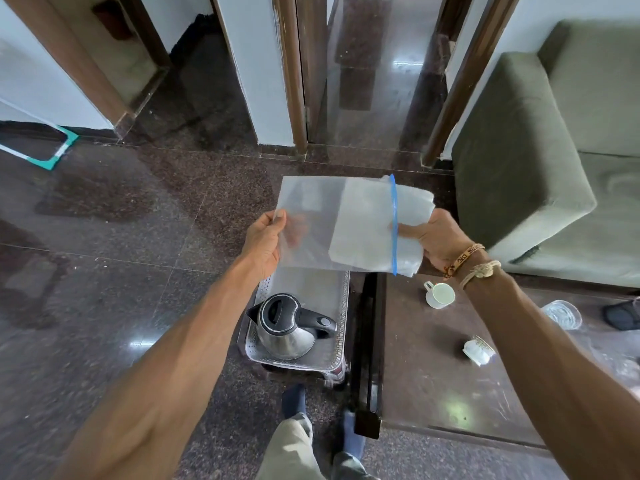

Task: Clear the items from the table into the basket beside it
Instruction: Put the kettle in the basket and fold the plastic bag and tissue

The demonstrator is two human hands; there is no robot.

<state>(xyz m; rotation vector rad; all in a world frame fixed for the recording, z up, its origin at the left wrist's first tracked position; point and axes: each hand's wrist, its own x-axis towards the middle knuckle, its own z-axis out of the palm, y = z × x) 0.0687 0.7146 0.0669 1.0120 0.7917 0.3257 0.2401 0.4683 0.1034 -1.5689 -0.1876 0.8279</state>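
Left hand (265, 237) pinches the closed end of a clear plastic bag (311, 209), thumb on top and fingers beneath. Right hand (440, 237) grips the opposite end, thumb pressed just beside the blue zip strip (393, 223). Both hands hold the bag roughly flat in the air; a folded white sheet (363, 220) lies inside it and sticks out past the strip. The bag hangs above the far end of the basket (341, 317), which stands on the floor against the left edge of the bench (433, 375). A steel kettle (287, 327) sits upright in the basket. On the bench are a white cup (439, 295), a glass (561, 315) and a small crumpled packet (478, 350), well apart from one another.
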